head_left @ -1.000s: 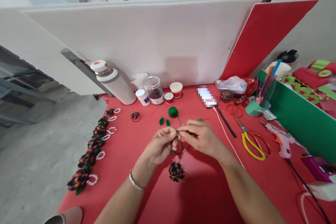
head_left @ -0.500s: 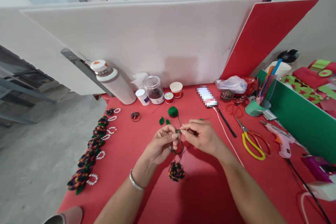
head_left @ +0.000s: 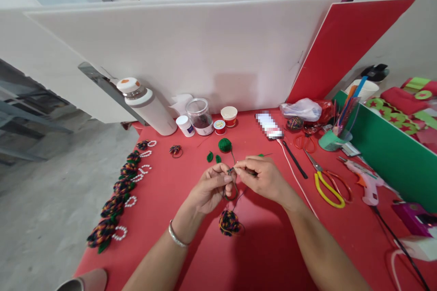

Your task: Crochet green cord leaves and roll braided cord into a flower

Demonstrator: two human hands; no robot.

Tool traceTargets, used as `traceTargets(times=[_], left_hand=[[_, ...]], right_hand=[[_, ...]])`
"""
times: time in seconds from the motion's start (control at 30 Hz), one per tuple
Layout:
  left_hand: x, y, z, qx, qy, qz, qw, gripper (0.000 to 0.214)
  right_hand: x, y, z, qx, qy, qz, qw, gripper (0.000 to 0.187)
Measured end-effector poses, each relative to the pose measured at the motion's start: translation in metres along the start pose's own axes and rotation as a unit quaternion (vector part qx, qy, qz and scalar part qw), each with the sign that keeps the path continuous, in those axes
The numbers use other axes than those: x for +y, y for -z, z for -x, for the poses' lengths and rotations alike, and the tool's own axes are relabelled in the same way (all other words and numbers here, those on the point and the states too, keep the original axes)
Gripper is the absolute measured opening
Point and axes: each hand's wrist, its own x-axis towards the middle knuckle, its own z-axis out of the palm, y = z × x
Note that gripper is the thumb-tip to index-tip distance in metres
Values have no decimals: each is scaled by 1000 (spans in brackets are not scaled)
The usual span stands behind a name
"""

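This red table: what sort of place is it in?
Probably a handicraft workshop: bead-looped yarn pieces line the left edge of the table, and a green yarn ball and a pink glue gun lie farther right.

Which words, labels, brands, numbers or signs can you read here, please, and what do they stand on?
No text is legible.
White bottle: print too small to read.
Clear jar: print too small to read.
Red spool: marks on top too small to read.
Phone: screen pixelated, unreadable.
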Motion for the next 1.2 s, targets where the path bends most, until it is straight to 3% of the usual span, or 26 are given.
traceTargets(times=[0.4, 0.53, 0.63, 0.73, 0.77, 0.83, 0.93, 1.0, 1.1, 1.2], left_hand=[[0, 1, -2, 4, -4, -5, 1000, 30], [-3, 2, -4, 33, -35, -17, 999, 28], [-3, 4, -4, 43, -54, -15, 997, 28], [-2, 5, -4, 50, -50, -8, 997, 29], [-2, 5, -5, 58, -47, -3, 997, 29], [0, 6, -7, 82, -38, 20, 996, 26], [3, 5, -10, 123, -11, 87, 988, 13], [5, 4, -12, 150, 13, 138, 979, 6], [5, 0, -13, 185, 38, 179, 965, 18], [2, -3, -13, 191, 54, 191, 961, 24]], right_hand=[[1, 11, -4, 56, -37, 20, 998, 16], [12, 15, -4, 7, -32, 8, 999, 18], [34, 16, -3, -23, -73, 115, 990, 19], [53, 16, -1, -16, -123, 245, 962, 14], [55, 16, -1, -6, -124, 258, 958, 22], [53, 12, -2, 3, -95, 229, 969, 35], [39, 2, -4, -36, -5, 86, 996, 31], [32, -7, -6, -49, 64, 4, 997, 31], [30, -19, -6, -3, 148, -15, 989, 23], [30, -24, -6, 33, 164, 0, 986, 16]])
